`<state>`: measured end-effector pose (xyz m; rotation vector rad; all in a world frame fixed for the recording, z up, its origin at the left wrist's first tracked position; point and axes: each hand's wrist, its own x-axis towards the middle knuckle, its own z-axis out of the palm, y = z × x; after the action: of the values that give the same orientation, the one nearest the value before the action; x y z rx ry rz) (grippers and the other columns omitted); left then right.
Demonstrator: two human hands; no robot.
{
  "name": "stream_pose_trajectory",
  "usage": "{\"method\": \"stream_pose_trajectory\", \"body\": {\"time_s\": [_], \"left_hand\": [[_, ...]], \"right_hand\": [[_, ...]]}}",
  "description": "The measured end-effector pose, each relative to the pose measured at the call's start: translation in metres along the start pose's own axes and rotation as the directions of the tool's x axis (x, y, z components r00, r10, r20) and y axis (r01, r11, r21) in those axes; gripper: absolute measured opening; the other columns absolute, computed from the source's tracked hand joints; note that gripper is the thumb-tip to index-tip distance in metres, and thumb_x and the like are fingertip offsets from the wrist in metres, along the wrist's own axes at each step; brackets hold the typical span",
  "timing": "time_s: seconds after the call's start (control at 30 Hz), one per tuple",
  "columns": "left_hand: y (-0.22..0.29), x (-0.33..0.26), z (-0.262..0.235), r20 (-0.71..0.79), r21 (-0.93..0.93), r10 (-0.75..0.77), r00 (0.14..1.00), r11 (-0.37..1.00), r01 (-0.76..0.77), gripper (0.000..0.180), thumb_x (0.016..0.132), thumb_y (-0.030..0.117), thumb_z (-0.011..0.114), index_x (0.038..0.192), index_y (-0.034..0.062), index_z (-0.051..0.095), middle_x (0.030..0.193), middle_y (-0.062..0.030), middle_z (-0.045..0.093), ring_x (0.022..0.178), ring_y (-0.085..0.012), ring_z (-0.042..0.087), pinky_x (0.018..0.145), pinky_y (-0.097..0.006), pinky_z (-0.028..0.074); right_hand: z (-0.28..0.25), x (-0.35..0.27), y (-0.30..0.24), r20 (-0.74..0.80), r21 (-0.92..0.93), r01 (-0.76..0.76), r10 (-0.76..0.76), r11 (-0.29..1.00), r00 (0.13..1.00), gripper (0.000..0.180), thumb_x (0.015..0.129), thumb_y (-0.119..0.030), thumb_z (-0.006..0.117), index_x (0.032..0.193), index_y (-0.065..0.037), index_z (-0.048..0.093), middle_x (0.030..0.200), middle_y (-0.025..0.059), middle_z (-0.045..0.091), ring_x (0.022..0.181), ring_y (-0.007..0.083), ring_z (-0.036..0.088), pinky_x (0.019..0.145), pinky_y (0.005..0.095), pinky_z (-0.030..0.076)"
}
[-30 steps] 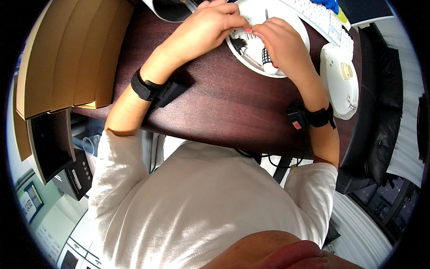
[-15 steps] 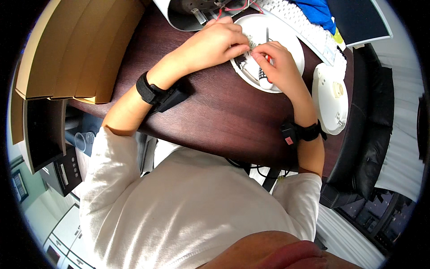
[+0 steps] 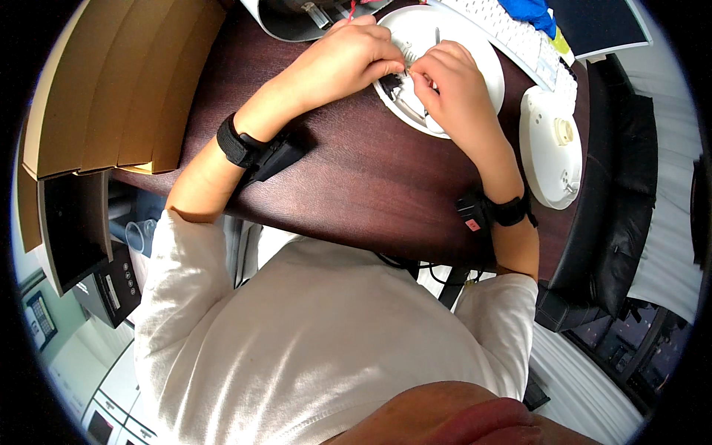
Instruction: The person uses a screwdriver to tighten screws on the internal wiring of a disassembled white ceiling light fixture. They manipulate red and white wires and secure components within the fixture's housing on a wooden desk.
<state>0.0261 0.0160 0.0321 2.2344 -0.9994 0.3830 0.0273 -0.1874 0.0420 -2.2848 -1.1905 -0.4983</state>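
Over a white round plate [image 3: 488, 81], my two hands meet with their fingertips almost together. My left hand [image 3: 354, 61] is closed in a pinch of thumb and forefinger above the plate's left side. From the right, my right hand [image 3: 454, 83] is pinched closed beside it. Whatever small thing lies between the fingertips is too small to make out. A screwdriver lies on the plate, mostly hidden under my right hand; its metal shaft [image 3: 437, 35] shows beyond the knuckles. Small dark and white parts [image 3: 393, 85] lie on the plate near my fingers.
A grey metal housing [image 3: 285, 28] with red wires stands beyond my left hand. A white keyboard [image 3: 493, 28], a blue cloth [image 3: 528, 10] and a monitor [image 3: 601, 26] are at the far right. A white oval cover [image 3: 545, 174] lies right. A cardboard box [image 3: 122, 81] stands left.
Both hands have shifted slightly up and left in the picture, still meeting over the plate. My right hand now hides the screwdriver's handle more.
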Motion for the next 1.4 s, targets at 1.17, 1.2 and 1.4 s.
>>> {"method": "stream_pose_trajectory", "body": {"time_s": [1.17, 1.2, 1.4], "left_hand": [[0.034, 0.036, -0.004, 0.355, 0.174, -0.212, 0.91, 0.972, 0.158, 0.027, 0.081, 0.024, 0.068, 0.074, -0.0008, 0.062, 0.062, -0.0114, 0.054, 0.062, -0.0233, 0.053, 0.058, -0.033, 0.042], [0.034, 0.037, -0.005, 0.354, 0.192, -0.208, 0.912, 0.97, 0.147, 0.027, 0.081, 0.025, 0.068, 0.074, -0.001, 0.063, 0.062, -0.0117, 0.055, 0.061, -0.0234, 0.053, 0.058, -0.034, 0.042], [0.031, 0.036, -0.002, 0.354, 0.301, -0.181, 0.917, 0.951, 0.071, 0.027, 0.079, 0.025, 0.069, 0.072, 0.0, 0.063, 0.065, -0.0123, 0.058, 0.065, -0.0261, 0.055, 0.062, -0.036, 0.045]], "right_hand": [[-0.032, -0.04, 0.005, 0.156, -0.306, -0.589, 0.65, 0.748, 0.744, 0.041, 0.074, -0.046, 0.061, 0.076, -0.006, 0.068, 0.069, 0.0117, 0.066, 0.066, 0.0288, 0.065, 0.069, 0.0457, 0.046], [-0.03, -0.041, 0.004, 0.154, -0.307, -0.572, 0.633, 0.76, 0.759, 0.039, 0.072, -0.044, 0.063, 0.076, -0.006, 0.069, 0.069, 0.0125, 0.066, 0.066, 0.029, 0.065, 0.068, 0.0456, 0.046], [-0.038, -0.039, 0.007, 0.148, -0.32, -0.557, 0.621, 0.767, 0.77, 0.03, 0.072, -0.034, 0.066, 0.08, -0.005, 0.067, 0.068, 0.0132, 0.064, 0.064, 0.0277, 0.064, 0.065, 0.0408, 0.046]]}}
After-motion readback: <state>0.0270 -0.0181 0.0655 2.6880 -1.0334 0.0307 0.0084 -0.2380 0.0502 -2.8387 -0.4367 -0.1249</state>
